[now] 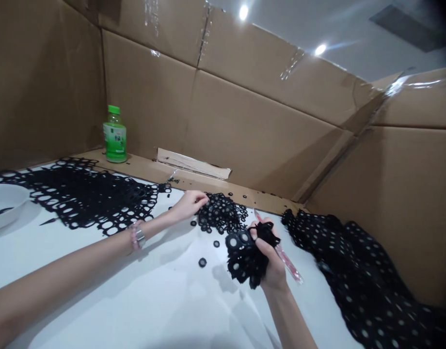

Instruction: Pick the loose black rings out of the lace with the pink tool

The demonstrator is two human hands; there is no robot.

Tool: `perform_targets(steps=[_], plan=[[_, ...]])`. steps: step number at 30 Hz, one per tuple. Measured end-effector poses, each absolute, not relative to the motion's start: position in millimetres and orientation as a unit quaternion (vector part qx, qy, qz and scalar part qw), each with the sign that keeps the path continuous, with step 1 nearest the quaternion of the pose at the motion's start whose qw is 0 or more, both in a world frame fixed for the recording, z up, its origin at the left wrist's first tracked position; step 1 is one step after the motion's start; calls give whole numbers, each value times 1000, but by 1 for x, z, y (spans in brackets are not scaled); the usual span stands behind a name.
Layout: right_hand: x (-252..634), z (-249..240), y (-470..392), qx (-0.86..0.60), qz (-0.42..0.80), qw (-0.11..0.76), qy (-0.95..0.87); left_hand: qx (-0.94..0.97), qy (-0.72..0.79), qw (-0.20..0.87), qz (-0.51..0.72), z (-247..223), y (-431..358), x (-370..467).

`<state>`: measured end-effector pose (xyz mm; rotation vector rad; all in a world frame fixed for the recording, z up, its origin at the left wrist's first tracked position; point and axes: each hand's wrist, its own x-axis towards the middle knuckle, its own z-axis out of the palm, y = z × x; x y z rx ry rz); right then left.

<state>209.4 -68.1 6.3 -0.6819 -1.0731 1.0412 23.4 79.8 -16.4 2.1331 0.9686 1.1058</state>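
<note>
Left of your left hand, black netting could snag on your bracelet. That hand's fingertips nearly meet at the ring pile; any pinch is unclear. Your right hand grips bunched dotted fabric, whose dangling folds could scatter rings.

A bottle stands at the back left, behind the netting. The ring pile lies on the worktop between the netting and the dotted fabric at right.
</note>
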Motion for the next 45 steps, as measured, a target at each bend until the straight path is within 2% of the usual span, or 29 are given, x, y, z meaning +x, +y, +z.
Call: perform_targets(steps=[5,9,11,14,16,18,24,26,28,31,34,40,43,45], plan=[[208,8,-63,-312,483,680,-454,844,356,219,336,-40,91,26],[215,15,-57,-308,449,733,-408,860,350,132,346,-27,72,23],[221,18,-55,-312,439,760,-364,911,246,115,310,-16,44,13],[230,20,-53,-310,432,791,-303,976,-29,195,89,-12,-5,-2],[234,20,-53,-309,427,800,-286,970,-60,234,15,-18,-22,-6],[235,19,-52,-312,424,802,-282,970,-36,241,8,-25,-18,-2],[235,16,-49,-318,407,803,-297,980,57,171,85,-26,25,10],[236,17,-49,-314,403,809,-293,967,172,119,148,-25,26,-4],[238,18,-49,-305,404,814,-284,917,348,46,188,-30,27,-26],[240,21,-50,-288,407,828,-257,850,517,-10,99,-44,31,-51],[240,23,-52,-287,407,833,-242,849,526,17,43,-61,39,-45],[247,28,-54,-318,413,811,-263,862,477,139,100,-62,56,10],[246,28,-59,-349,489,710,-368,833,476,201,199,-43,50,10],[237,27,-65,-366,550,598,-453,799,433,336,250,-28,32,3]])
